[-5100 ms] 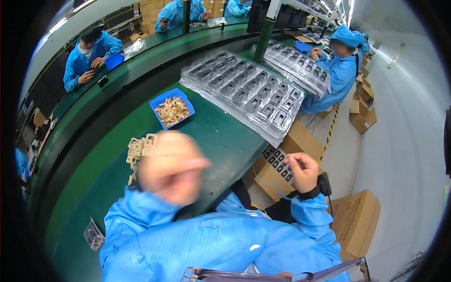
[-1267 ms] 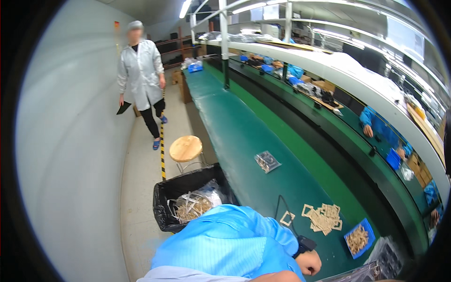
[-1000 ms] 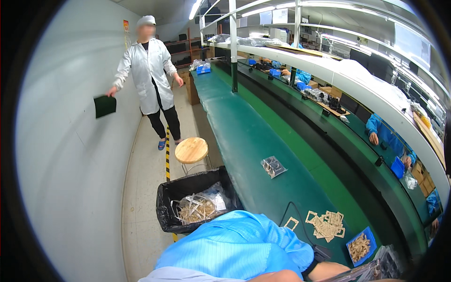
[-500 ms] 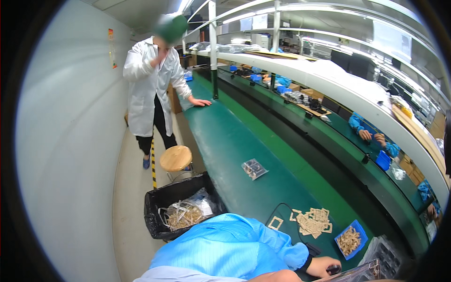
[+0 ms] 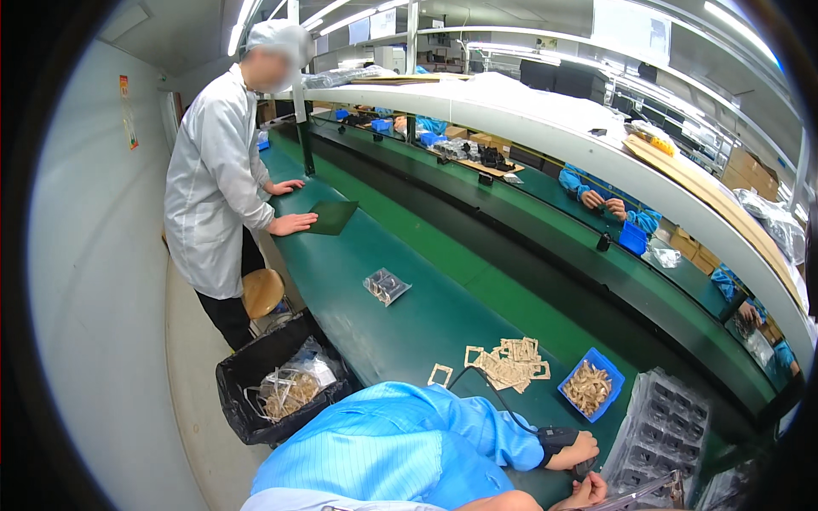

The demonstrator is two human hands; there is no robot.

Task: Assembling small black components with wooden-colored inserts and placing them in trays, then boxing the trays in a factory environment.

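My left hand (image 5: 573, 451), with a black strap round its wrist, is closed on a small black part (image 5: 584, 467) by the table's near right side. Just below it, the fingers of my right hand (image 5: 586, 491) are pinched together at the same part. What exactly the part is stays too small to tell. A clear plastic tray (image 5: 654, 430) with rows of black parts lies to the right of my hands. Beyond them stands a blue bin (image 5: 610, 375) filled with small tan pieces. Left of the bin is a loose pile of tan square frames (image 5: 511, 364).
A clear bag (image 5: 387, 287) of parts lies farther along the green table (image 5: 341, 315). A black-lined bin (image 5: 247, 417) and a wooden stool (image 5: 262, 292) stand at left. A co-worker in a white coat (image 5: 209, 179) leans on the table. A white shelf (image 5: 477, 96) runs overhead.
My view has shifted, bringing more of the tray into sight. My right hand has come in beside my left. The co-worker has lowered a raised hand and now rests both on the table.
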